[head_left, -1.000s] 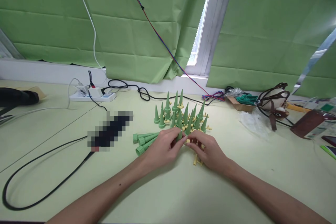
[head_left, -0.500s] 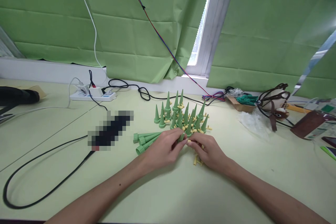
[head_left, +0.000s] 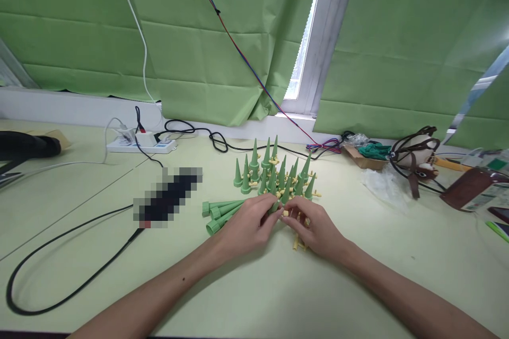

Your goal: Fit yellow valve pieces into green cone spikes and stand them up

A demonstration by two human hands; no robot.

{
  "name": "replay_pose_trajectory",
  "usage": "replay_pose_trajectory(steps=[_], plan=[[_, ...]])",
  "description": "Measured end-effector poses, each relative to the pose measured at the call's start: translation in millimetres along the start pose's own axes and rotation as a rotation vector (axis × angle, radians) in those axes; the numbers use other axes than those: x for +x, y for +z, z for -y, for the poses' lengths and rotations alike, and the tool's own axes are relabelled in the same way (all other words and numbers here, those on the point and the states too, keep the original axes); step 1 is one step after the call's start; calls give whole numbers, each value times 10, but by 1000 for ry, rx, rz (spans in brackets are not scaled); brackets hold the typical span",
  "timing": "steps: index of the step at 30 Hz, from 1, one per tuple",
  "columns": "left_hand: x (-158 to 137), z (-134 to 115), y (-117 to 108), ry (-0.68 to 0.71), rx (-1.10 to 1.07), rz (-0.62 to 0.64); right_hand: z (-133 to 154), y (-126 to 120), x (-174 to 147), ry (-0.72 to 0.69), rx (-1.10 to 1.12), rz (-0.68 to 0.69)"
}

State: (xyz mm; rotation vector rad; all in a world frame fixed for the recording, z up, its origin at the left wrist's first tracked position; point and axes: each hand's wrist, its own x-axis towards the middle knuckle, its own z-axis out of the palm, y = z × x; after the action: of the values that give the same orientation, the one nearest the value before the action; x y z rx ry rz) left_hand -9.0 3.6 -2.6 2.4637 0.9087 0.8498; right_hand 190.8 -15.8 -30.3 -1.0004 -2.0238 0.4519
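My left hand (head_left: pixel 247 223) is closed around a green cone-shaped plant watering spike (head_left: pixel 275 205), mostly hidden by the fingers. At its end, a small yellow plastic valve (head_left: pixel 285 213) sits between the thumb and fingertips of my right hand (head_left: pixel 318 226). Just beyond both hands, several green spikes (head_left: pixel 255 156) stand point up in a cluster, many with yellow valves sticking out sideways. More green spikes (head_left: pixel 213 226) lie on their sides left of my left hand. Loose yellow valves (head_left: pixel 296 242) lie partly under my right hand.
A blurred dark device (head_left: pixel 169 196) with a black cable lies on the left of the table. Behind it is a white power strip (head_left: pixel 145 140). To the right are clear plastic wrap (head_left: pixel 384 185), an open cardboard box (head_left: pixel 363 158) and a dark red case (head_left: pixel 471 189).
The fingers of my right hand have shifted and parted slightly around the yellow valve, which shows more clearly now. My left hand and the standing spikes stay in place.
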Motion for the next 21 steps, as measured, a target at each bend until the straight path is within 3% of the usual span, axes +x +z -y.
replay_pose_trajectory(steps=[21], plan=[[-6,-11,-6,-5,13,11,-28,1,-9,-5,-7,11]])
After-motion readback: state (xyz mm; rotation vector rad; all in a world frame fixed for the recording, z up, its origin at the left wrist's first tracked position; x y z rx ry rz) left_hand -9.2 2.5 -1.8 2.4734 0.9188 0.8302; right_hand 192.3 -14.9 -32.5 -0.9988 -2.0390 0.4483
